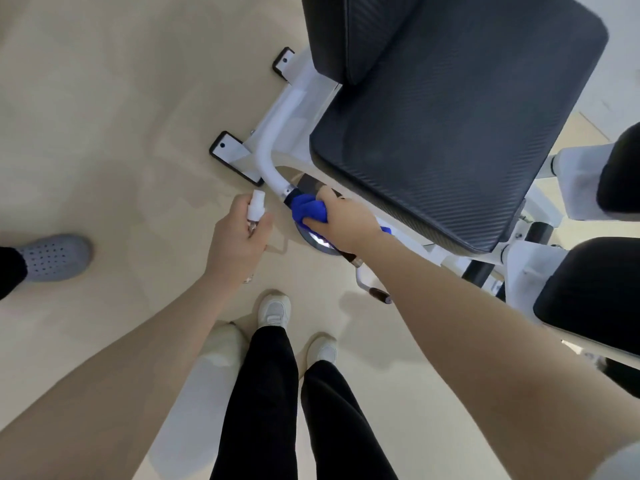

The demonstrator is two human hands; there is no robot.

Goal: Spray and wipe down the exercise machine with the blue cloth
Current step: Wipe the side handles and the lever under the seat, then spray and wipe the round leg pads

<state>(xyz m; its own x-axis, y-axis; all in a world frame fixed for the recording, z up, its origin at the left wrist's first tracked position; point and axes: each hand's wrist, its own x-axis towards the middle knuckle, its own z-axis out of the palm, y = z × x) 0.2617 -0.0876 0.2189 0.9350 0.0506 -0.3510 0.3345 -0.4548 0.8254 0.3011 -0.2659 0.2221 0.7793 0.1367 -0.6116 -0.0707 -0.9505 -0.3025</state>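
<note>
The exercise machine has a white frame (277, 126) and a wide black padded seat (450, 133) at the upper right. My right hand (346, 220) grips the bunched blue cloth (308, 207) around the dark handle grip at the end of the curved white tube, just left of the seat's front edge. My left hand (239, 237) holds a small spray bottle (257, 206), its white nozzle sticking up above my fingers, a short way left of the cloth. The bottle's body is hidden in my fist.
Black leg pads (595, 299) on white brackets stand at the right edge. Another person's grey clog (55, 258) is on the beige floor at the left. My own white shoes (275, 310) are below the hands. A second small handle (379, 294) juts out under my right forearm.
</note>
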